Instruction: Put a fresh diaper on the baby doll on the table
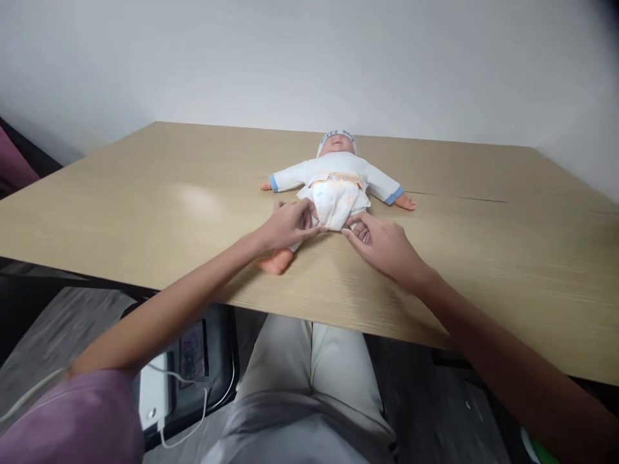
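A baby doll (pixel 341 161) in a white top with blue cuffs and a printed cap lies on its back, head toward the wall. Around its hips is a white diaper (pixel 337 201) with an orange-patterned waistband. My left hand (pixel 293 222) pinches the diaper's lower edge on the left, beside the doll's leg. On the other side, my right hand (pixel 374 238) has its fingers closed at the diaper's right leg edge. One bare doll foot (pixel 276 261) shows below my left wrist; the other leg is hidden behind my right hand.
The doll rests on a light wooden table (pixel 145 193) against a white wall (pixel 309 64). Below the near edge, at left, a white power bank (pixel 153 394) with a cable and a phone (pixel 192 351) lie on a dark seat (pixel 225 348).
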### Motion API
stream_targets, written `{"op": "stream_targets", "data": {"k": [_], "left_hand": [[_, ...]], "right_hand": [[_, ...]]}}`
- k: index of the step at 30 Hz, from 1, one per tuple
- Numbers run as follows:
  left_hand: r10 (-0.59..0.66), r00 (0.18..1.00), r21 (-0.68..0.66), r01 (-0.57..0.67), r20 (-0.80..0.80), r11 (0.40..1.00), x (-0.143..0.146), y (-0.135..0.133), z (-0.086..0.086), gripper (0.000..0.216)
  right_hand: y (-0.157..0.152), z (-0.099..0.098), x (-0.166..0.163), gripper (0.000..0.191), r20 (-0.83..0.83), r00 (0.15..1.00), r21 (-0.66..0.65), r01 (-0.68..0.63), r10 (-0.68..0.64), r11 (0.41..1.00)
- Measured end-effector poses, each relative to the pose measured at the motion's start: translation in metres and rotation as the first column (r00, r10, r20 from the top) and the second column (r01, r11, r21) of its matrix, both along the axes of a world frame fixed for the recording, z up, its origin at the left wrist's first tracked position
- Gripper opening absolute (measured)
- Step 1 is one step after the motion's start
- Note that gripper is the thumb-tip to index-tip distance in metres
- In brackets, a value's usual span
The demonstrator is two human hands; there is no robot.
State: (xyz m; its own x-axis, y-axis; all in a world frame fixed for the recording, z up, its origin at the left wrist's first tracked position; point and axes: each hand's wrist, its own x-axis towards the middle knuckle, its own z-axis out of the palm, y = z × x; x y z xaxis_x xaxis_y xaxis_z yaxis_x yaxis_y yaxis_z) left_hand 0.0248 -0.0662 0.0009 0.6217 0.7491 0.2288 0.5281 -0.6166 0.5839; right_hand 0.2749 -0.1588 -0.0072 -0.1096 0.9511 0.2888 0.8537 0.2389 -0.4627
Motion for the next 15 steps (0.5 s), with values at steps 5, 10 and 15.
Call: {"op": "stream_targets", "data": {"k": [5,10,15], "left_hand": [[0.053,0.994,-0.025,-0.051,0.093,0.998,0.014,0.003,-0.006,0.04],[0.031,0.993,-0.043,-0.026,0.113,0.999,0.014,0.006,-0.008,0.029],[-0.059,0.982,0.041,0.053,0.18,0.998,0.009,0.006,-0.008,0.019]], "right_hand": [[0.008,-0.004,-0.014,0.015,0.026,0.998,0.042,0.06,-0.061,0.997],[0.009,-0.01,-0.023,0.015,0.075,0.994,0.091,0.073,-0.08,0.993],[0.006,-0.013,-0.027,0.013,0.051,0.994,0.121,0.085,-0.092,0.989]]}}
